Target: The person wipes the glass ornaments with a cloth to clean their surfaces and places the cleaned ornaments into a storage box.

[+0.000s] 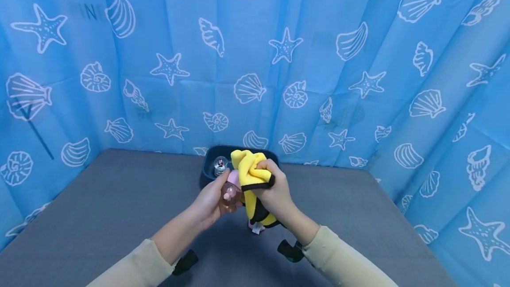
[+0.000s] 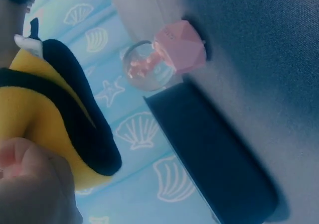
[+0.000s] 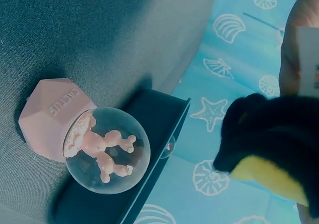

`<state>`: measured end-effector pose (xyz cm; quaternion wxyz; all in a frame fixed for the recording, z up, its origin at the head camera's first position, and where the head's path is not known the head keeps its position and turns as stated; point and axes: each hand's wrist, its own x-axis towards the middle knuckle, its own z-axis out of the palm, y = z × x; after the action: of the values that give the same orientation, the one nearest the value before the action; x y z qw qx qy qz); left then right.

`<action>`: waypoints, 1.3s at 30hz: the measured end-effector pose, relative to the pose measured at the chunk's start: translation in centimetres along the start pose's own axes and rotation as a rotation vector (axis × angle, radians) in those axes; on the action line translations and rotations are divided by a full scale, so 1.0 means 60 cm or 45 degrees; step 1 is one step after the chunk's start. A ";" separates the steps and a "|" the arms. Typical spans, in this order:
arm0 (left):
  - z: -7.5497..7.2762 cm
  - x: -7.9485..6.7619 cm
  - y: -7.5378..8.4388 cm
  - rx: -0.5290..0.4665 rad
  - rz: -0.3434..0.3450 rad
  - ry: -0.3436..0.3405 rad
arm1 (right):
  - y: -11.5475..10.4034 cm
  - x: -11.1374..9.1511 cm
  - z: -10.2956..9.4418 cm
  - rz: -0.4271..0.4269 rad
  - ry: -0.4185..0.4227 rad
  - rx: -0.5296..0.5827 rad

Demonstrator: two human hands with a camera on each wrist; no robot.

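My left hand (image 1: 209, 200) grips a pink snow globe (image 1: 229, 194), its pale pink base tipped away and fingers wrapped beneath the clear dome. Bunched in my right hand (image 1: 276, 185) is a yellow cloth (image 1: 251, 167) with black edging, right against the globe's side. The cloth's lower part hangs down with a white tag (image 1: 256, 230). A second snow globe (image 3: 107, 149), with a faceted pink base reading CACTUS and a pink balloon-like figure inside, stands upright on the table in both wrist views. The cloth hides most of it from the head view.
A dark navy bin (image 2: 214, 154) stands just behind the hands, near the curtain (image 1: 247, 48). Inside its left end is a clear globe (image 1: 220, 164) with a small red and black figure. Grey fabric covers the table (image 1: 139, 203).
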<state>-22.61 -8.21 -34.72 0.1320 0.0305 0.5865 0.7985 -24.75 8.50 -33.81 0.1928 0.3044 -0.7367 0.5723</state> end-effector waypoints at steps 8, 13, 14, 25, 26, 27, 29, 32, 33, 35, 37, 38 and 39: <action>-0.009 -0.006 0.008 -0.001 0.012 -0.101 | -0.006 0.009 -0.017 0.254 0.140 0.171; -0.009 -0.009 0.013 -0.035 0.012 -0.099 | -0.010 0.008 -0.024 0.276 0.141 0.207; -0.009 -0.009 0.013 -0.035 0.014 -0.095 | -0.010 0.007 -0.024 0.278 0.137 0.204; -0.006 -0.008 0.010 0.013 0.076 0.001 | -0.013 -0.002 -0.022 0.241 -0.006 0.233; -0.006 -0.008 0.010 0.011 0.080 0.011 | -0.012 -0.003 -0.022 0.216 -0.020 0.237; -0.006 -0.008 0.009 0.010 0.086 0.016 | -0.012 -0.004 -0.021 0.189 -0.034 0.238; -0.006 -0.008 0.010 0.000 0.090 0.007 | -0.010 -0.005 -0.019 0.096 -0.075 0.230; -0.006 -0.007 0.010 -0.055 0.077 -0.027 | -0.009 -0.008 -0.016 -0.046 -0.172 0.214; -0.005 -0.007 0.010 -0.068 0.075 -0.039 | -0.008 -0.008 -0.014 -0.080 -0.200 0.201; -0.004 -0.007 0.010 -0.099 0.066 -0.053 | -0.007 -0.007 -0.011 -0.126 -0.250 0.178; -0.002 -0.007 0.010 -0.107 0.059 -0.049 | -0.007 -0.006 -0.008 -0.154 -0.272 0.141; -0.001 -0.007 0.009 -0.104 0.057 -0.047 | -0.006 -0.006 -0.007 -0.157 -0.271 0.118; 0.000 -0.007 0.009 -0.090 0.056 -0.044 | -0.006 -0.005 -0.006 -0.167 -0.261 0.098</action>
<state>-22.27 -8.48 -34.19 0.1255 0.0526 0.5546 0.8209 -24.32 8.84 -33.67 0.1417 0.4161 -0.7084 0.5521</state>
